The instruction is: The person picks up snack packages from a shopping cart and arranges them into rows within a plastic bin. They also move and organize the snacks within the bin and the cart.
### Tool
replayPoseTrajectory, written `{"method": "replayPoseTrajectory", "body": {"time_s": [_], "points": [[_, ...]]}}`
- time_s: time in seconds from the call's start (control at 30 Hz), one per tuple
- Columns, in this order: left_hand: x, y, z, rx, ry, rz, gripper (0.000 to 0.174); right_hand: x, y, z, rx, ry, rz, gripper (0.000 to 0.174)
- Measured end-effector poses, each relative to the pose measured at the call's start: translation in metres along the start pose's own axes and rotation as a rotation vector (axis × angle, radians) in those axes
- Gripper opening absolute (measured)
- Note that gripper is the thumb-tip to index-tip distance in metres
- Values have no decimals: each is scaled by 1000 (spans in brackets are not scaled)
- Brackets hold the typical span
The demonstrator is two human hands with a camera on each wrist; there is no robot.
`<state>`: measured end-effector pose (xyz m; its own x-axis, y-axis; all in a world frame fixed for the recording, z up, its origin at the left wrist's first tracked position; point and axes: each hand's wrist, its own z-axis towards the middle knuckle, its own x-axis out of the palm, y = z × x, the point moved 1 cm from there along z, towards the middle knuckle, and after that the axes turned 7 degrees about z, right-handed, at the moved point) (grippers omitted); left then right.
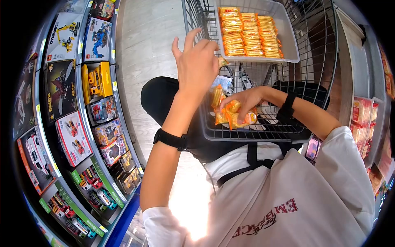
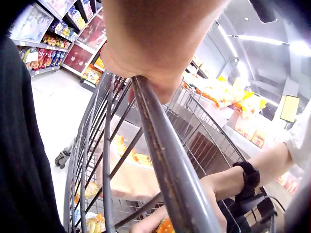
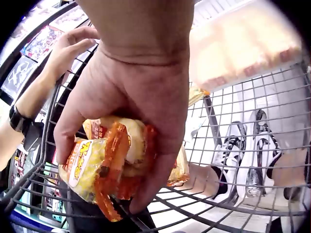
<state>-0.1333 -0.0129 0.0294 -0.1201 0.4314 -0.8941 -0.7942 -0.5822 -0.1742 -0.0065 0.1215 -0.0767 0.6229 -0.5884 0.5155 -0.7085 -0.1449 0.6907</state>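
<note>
Inside the wire shopping cart point(image 1: 271, 133), my right hand point(image 1: 248, 99) grips a bunch of orange-and-yellow wrapped snack packets point(image 1: 242, 119). The right wrist view shows its thumb and fingers curled around the packets point(image 3: 90, 165), whose crimped orange ends stick out below. My left hand point(image 1: 197, 61) is at the cart's left side, its fingers spread and slightly bent, holding nothing. In the left wrist view the heel of that hand lies at the dark top rail point(image 2: 165, 145). More loose packets point(image 1: 217, 96) lie beside the right hand.
A clear plastic tub point(image 1: 294, 57) with rows of similar packets stands at the cart's far end. Shelves of boxed toys point(image 1: 74, 136) line the left side. More packaged food point(image 1: 362, 119) stands at the right. Shoes point(image 3: 257, 155) show through the cart's wires.
</note>
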Motion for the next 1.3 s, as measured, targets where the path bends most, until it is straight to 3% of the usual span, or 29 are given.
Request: {"method": "replayPoseTrajectory", "body": {"time_s": [0.13,0.2,0.27,0.33,0.4,0.47,0.53,0.6,0.63,0.8,0.87,0.9,0.93,1.0,1.07,1.13,1.2,1.27,1.3], "points": [[-3,0,-5,-16,-22,-93,17,3,10,-19,-15,-49,204,68],[-10,-7,-6,-14,-59,-162,17,8,28,-46,-122,-152,381,65],[-34,-29,-18,-205,-145,-292,18,13,45,-71,-206,-198,409,65],[-56,-60,-30,-310,-225,-551,34,15,49,-93,-481,-371,316,61],[-50,-84,-48,-442,-82,-660,79,35,63,-107,-581,-392,364,61],[-37,-112,-47,-610,-56,-1257,88,52,71,-111,-767,-503,316,59],[-31,-117,-46,-688,-47,-1372,87,58,62,-110,-724,-550,272,55],[-33,-117,-44,-655,-86,-1449,90,69,56,-110,-783,-856,326,43],[-37,-119,-42,-675,-58,-1531,86,76,58,-116,-775,-813,588,43],[-35,-122,-40,-701,7,-1828,83,79,46,-126,-753,-902,662,42],[-32,-123,-39,-672,-13,-1952,76,75,39,-133,-753,-901,542,41],[-27,-122,-41,-667,-31,-1971,76,75,38,-139,-776,-891,589,40],[-26,-121,-42,-670,-29,-1968,76,67,28,-145,-711,-1001,630,39],[-27,-118,-44,-665,6,-1956,76,70,25,-164,-874,-841,592,46],[-28,-118,-43,-700,15,-1933,78,79,31,-170,-919,-787,606,47],[-23,-119,-42,-730,33,-1913,80,97,45,-165,-924,-826,435,42],[-14,-125,-41,-653,-87,-1739,83,99,44,-149,-845,-852,261,45],[-10,-131,-41,-690,-168,-1728,86,108,46,-135,-885,-826,492,42],[-7,-128,-43,-616,-180,-1576,86,113,46,-135,-884,-822,491,42]]}}
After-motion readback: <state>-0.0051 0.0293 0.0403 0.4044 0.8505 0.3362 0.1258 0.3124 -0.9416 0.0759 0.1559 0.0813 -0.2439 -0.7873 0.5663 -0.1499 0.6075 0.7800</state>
